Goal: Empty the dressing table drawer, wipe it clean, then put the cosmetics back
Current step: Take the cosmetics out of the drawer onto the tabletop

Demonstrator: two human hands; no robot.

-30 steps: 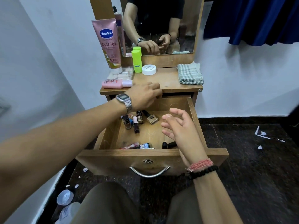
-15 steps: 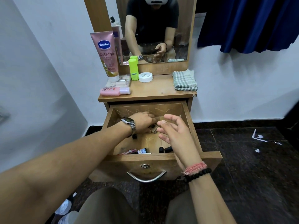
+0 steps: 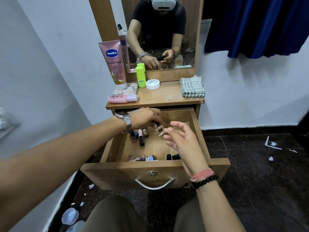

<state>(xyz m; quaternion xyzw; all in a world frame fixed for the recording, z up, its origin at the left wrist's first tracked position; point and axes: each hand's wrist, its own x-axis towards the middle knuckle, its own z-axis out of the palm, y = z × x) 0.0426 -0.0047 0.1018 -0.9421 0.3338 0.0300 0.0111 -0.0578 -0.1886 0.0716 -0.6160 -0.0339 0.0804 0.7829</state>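
The wooden drawer [image 3: 155,171] of the dressing table stands pulled out. My left hand [image 3: 147,118] holds a small beige bottle with a dark cap [image 3: 158,130] just above the drawer's back part. My right hand [image 3: 182,139] hovers beside it with fingers spread, empty. Several small bottles [image 3: 138,134] lie at the drawer's back left, and more small cosmetics [image 3: 145,158] lie along its front wall. On the table top are a pink Vaseline tube [image 3: 114,62], a green bottle [image 3: 140,77], a white jar [image 3: 152,84], a pink bottle lying flat [image 3: 122,98] and a folded checked cloth [image 3: 192,87].
A mirror [image 3: 160,34] rises behind the table top. A white wall runs close on the left. A blue curtain [image 3: 257,25] hangs at the upper right. Scraps of paper [image 3: 272,144] litter the dark floor, and white lids [image 3: 70,216] lie near my left knee.
My left hand dropped from the table top's edge into the drawer and lifted the small beige bottle. My right hand stayed over the drawer, fingers spread.
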